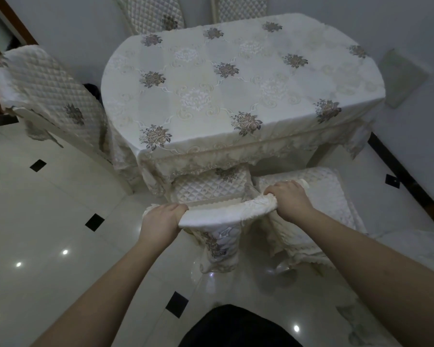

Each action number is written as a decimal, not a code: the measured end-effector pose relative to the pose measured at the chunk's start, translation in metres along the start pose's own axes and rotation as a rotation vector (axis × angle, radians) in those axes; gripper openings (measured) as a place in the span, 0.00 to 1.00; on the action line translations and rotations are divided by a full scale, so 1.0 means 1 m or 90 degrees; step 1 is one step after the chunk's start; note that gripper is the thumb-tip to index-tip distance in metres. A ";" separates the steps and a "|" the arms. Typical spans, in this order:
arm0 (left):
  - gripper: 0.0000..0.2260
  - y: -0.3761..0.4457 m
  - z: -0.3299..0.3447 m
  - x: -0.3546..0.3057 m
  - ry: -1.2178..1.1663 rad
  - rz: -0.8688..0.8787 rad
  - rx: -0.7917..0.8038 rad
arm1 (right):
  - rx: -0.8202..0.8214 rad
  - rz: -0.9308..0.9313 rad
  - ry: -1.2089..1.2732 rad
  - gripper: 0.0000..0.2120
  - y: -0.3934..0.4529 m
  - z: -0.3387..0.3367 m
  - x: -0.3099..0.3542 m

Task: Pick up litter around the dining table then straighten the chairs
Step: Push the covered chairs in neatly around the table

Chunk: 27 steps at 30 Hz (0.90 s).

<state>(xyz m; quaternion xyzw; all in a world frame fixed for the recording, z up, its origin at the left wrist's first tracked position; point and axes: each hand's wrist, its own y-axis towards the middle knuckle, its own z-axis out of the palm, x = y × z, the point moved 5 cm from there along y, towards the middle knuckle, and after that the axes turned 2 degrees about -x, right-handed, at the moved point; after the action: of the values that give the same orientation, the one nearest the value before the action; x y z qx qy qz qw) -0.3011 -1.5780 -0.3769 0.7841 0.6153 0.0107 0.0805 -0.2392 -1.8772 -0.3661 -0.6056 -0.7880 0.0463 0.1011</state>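
The dining table [236,91] wears a cream tablecloth with embroidered flowers. Right in front of me stands a chair [223,214] in a quilted cream cover, its seat tucked under the table's near edge. My left hand [161,221] grips the left end of the chair's top rail, fingers curled over it. My right hand [288,199] grips the rail's right end. No litter shows on the floor.
A second covered chair [308,211] stands just right of the one I hold. Another chair [53,96] sits at the table's left end, and two chair backs [153,13] lean at the far side by the wall. The glossy tiled floor [48,234] lies to the left.
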 end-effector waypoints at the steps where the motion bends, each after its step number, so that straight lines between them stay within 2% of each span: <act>1: 0.16 0.001 0.000 0.001 0.001 -0.002 -0.002 | -0.005 0.003 0.004 0.17 0.000 0.000 0.000; 13: 0.15 0.003 0.009 0.004 -0.031 0.006 -0.009 | -0.019 -0.001 0.010 0.17 0.003 0.002 -0.002; 19: 0.11 0.001 0.008 0.001 -0.009 -0.049 0.052 | -0.004 -0.008 0.020 0.26 0.001 0.009 -0.010; 21: 0.17 -0.002 0.006 -0.001 0.000 -0.059 0.136 | 0.005 -0.002 0.015 0.31 -0.004 0.007 -0.013; 23: 0.32 -0.009 0.003 -0.002 0.013 -0.057 0.214 | 0.047 0.019 0.035 0.38 -0.013 0.006 -0.020; 25: 0.43 -0.018 -0.004 -0.013 0.031 -0.059 0.238 | 0.079 0.044 0.065 0.43 -0.027 0.007 -0.036; 27: 0.47 -0.025 -0.011 -0.037 0.030 -0.065 0.227 | 0.074 0.057 0.084 0.44 -0.043 0.002 -0.059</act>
<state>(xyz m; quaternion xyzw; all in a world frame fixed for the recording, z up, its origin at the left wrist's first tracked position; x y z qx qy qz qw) -0.3350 -1.6070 -0.3666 0.7535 0.6479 -0.0840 -0.0736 -0.2662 -1.9457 -0.3659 -0.6350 -0.7478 0.0562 0.1853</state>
